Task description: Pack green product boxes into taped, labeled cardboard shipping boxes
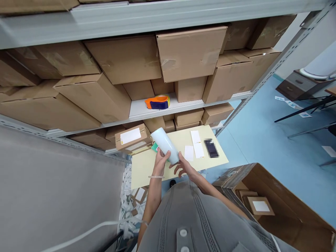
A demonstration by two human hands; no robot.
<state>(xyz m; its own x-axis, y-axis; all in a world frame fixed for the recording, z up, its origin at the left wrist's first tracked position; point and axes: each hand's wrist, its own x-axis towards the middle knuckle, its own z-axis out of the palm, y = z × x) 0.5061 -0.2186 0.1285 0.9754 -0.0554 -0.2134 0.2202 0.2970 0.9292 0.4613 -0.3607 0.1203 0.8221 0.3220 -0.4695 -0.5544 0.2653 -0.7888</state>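
Our left hand (160, 161) grasps the glossy, pale-blue cylinder (163, 141) (material unclear); our right hand (184, 166), fingers loosely spread, touches the end nearest it, which we should cradle gently.

There it is, the pale blue-white cylinder (164, 141), smooth and softly shiny, right in front of you! It's tilted, its far end leaning up and left, its near end between your hands. Your left hand (162, 158) grips the lower part, your right hand (185, 166) sits at the near end, and it's all above the cream tabletop (147, 172).
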